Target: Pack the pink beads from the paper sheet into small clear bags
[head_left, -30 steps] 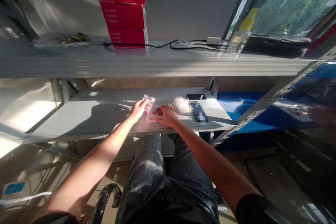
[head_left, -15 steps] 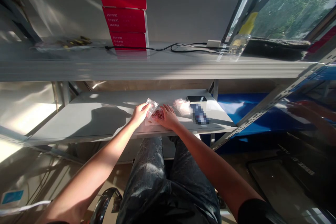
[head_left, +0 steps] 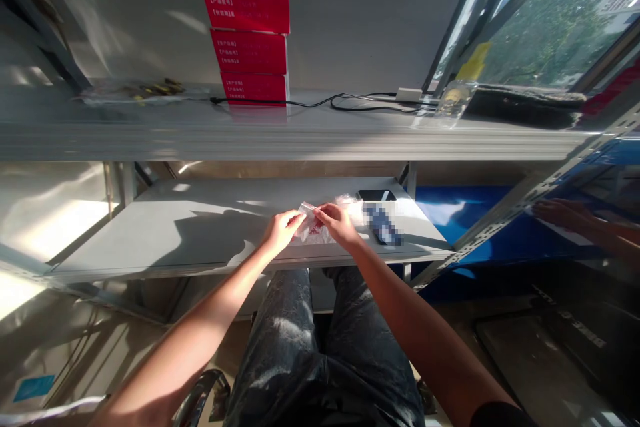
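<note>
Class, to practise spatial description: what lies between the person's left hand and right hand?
In the head view, a small clear bag holding red bits spans the gap between the left hand and right hand; each pinches one end.

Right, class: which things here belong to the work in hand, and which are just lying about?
In hand: left hand and right hand, both pinching the small clear bag; red pieces by it.
Lying about: phone, spare clear bags, red boxes, black cable.
</note>
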Motion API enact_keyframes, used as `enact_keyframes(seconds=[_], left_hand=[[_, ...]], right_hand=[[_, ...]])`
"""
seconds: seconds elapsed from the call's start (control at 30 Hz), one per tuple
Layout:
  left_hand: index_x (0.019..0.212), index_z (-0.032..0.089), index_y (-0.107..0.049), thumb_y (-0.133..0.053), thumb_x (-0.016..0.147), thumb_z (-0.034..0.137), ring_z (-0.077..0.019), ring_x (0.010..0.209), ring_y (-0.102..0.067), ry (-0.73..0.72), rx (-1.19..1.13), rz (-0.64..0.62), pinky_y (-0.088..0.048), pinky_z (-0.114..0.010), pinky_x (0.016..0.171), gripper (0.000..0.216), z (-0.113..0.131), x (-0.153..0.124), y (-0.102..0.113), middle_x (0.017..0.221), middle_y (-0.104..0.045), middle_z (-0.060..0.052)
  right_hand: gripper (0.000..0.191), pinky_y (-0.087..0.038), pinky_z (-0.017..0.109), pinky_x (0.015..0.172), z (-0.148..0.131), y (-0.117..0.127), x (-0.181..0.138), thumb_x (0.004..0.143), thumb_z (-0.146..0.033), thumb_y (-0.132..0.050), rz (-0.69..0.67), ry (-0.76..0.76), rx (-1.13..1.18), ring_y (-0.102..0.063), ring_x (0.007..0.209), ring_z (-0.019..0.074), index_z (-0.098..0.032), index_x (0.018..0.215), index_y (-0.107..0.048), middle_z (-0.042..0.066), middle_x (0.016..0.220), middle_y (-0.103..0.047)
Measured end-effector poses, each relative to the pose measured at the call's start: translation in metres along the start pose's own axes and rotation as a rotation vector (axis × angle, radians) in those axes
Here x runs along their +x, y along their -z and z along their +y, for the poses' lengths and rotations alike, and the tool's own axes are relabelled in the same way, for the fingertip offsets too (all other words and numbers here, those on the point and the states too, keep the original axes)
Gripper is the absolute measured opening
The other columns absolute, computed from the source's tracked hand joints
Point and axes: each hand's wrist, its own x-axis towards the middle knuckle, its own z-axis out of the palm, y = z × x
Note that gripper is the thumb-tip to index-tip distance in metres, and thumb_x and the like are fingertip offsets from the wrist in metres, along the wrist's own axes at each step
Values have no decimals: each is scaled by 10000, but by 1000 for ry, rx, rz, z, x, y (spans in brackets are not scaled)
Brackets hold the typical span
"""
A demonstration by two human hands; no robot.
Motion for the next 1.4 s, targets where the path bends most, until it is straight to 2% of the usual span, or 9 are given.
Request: enact_keyframes(seconds=[0.17, 0.4, 0.6, 0.8, 1.03, 1.13, 1.23, 1.33, 1.4], left_hand=[[983, 171, -733, -670, 853, 565, -126, 424, -527, 38, -137, 0, -429, -238, 452, 419, -9, -3, 1, 530, -574, 35], [795, 157, -677, -647, 882, 547, -118, 458, -545, 78, -231, -267, -447, -241, 500, 401, -4, -21, -13, 521, -598, 13], [635, 177, -590, -644, 878, 466, -123, 470, -544, 118, -224, -237, -457, -252, 500, 381, -1, -24, -28, 516, -575, 14], [816, 163, -723, -636, 872, 546, -144, 485, -569, 173, -295, -271, -478, -270, 498, 396, -8, -27, -32, 584, -649, -17], [819, 176, -698, -542, 931, 621, -155, 487, -579, 118, -237, -221, -463, -271, 516, 484, -10, -40, -29, 545, -639, -12], [897, 181, -705, -507, 955, 610, -151, 461, -558, 108, -205, -219, -445, -272, 493, 475, -10, -47, -29, 568, -644, -8], [948, 192, -723, -509, 953, 599, -142, 437, -527, 104, -193, -248, -403, -265, 461, 460, -8, -58, -25, 594, -645, -6], [965, 203, -735, -522, 947, 587, -145, 452, -523, 105, -191, -244, -397, -260, 464, 440, -8, -68, -20, 607, -640, -7], [970, 210, -739, -522, 947, 584, -150, 471, -531, 108, -200, -233, -412, -261, 473, 432, -10, -73, -16, 615, -637, -7]], right_hand=[[459, -510, 323, 629, -4, 8, -3, 757, -652, -754, 47, -4, 0, -592, 631, 175, -210, 819, -646, 11, 700, -634], [438, -526, 332, 613, 1, 8, -10, 780, -639, -744, 129, -8, 81, -590, 638, 179, -224, 819, -609, 16, 720, -633], [415, -500, 307, 583, 9, 9, -8, 790, -610, -735, 184, -21, 79, -563, 607, 162, -217, 826, -609, 4, 687, -605], [418, -506, 301, 568, 8, 9, -8, 787, -617, -721, 220, -51, 58, -547, 582, 150, -221, 845, -599, -7, 695, -589], [435, -534, 295, 635, 4, 2, -27, 796, -616, -737, -43, -132, 89, -626, 673, 158, -207, 916, -652, 20, 824, -661], [420, -513, 276, 623, 5, 4, -30, 793, -602, -746, -115, -161, 43, -614, 643, 144, -193, 837, -657, 15, 758, -661], [425, -469, 252, 564, 2, 24, -24, 781, -602, -743, 0, -134, -22, -586, 604, 136, -191, 777, -638, 8, 695, -643], [382, -420, 239, 507, -6, 64, -14, 796, -568, -712, 158, -92, -147, -550, 553, 125, -193, 841, -659, 9, 712, -647], [333, -404, 238, 499, -13, 95, -8, 837, -519, -661, 148, -93, -369, -521, 521, 115, -190, 878, -691, 16, 721, -665]])
